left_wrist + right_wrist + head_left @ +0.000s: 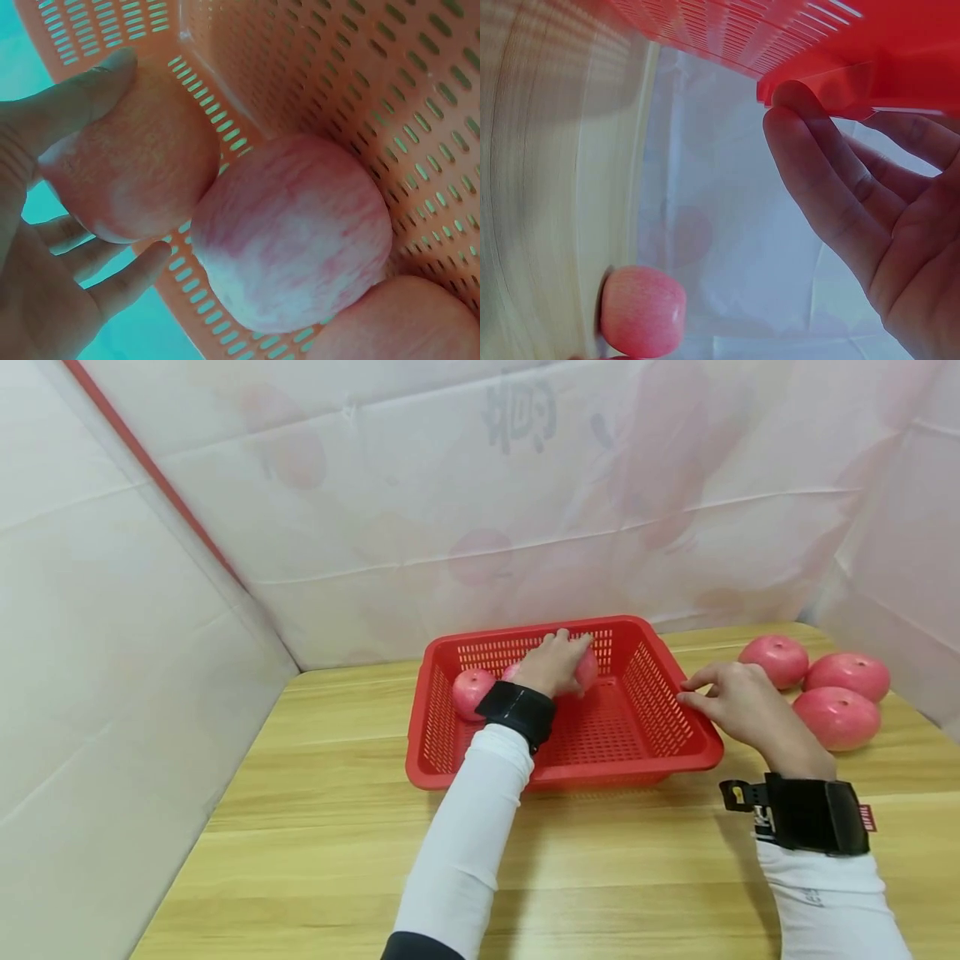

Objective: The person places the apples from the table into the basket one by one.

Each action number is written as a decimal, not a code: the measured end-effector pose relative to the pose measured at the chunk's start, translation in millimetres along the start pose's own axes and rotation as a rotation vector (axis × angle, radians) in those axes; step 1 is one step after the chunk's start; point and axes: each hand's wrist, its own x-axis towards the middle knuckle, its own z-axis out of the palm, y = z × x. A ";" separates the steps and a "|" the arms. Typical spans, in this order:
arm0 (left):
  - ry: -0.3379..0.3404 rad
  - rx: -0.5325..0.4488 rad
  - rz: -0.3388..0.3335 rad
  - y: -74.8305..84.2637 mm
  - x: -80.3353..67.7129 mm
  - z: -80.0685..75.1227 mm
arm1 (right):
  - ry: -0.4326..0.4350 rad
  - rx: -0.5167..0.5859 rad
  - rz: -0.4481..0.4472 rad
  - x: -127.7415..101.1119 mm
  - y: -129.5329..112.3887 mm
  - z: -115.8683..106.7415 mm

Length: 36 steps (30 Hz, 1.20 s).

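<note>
Grasping, head view: the left hand (551, 664) reaches into the red basket (615, 772), its fingers and thumb round the held apple (588, 670).
Held apple: inside the basket, toward its back wall, right of the other fruit there.
Fruit in the basket: the leftmost apple (472, 693) near the left wall, and the middle apple (511, 672), mostly hidden behind the left hand.
Right hand (742, 706): thumb and fingertips pinch the basket's right rim.
Table (322, 827): wood-grained, under the basket; to the right of the right hand, the rear apple (774, 661), the far-right apple (849, 675) and the near apple (836, 718) lie close together.
White sleeves (472, 827): one on each forearm, with black wristbands (519, 710) at both wrists.
Pale cloth (405, 485): hangs behind the table, printed with faint pink shapes.
Left wrist view: the thumb lies across the held apple, other fingers spread along its far side; the streaked middle apple sits just beside it, and whether they touch I cannot tell. The leftmost apple is cut off at the corner.
Right wrist view: fingertips meet the basket's rim; one whole apple rests on the table, well apart from them.
</note>
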 end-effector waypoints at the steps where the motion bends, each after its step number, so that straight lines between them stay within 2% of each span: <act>1: -0.014 0.002 -0.004 1.1 0.8 1.1 | -0.001 0.001 0.001 -0.2 0.1 0.1; 9: -0.086 -0.049 -0.030 4.9 1.1 3.2 | -0.012 0.011 0.009 -1.2 -1.2 0.6; 22: -0.203 -0.003 -0.048 11.9 -4.5 1.7 | -0.015 0.018 0.006 -1.2 -1.4 0.7; 26: -0.170 0.043 -0.034 11.0 -3.1 2.9 | -0.010 0.006 0.004 -1.0 -2.0 0.6; 32: -0.050 0.126 0.036 5.5 3.1 4.2 | -0.009 0.005 0.009 -0.1 -1.8 -1.2; 36: -0.049 0.120 0.051 5.1 3.9 3.9 | -0.010 0.003 0.010 0.8 -1.3 -1.2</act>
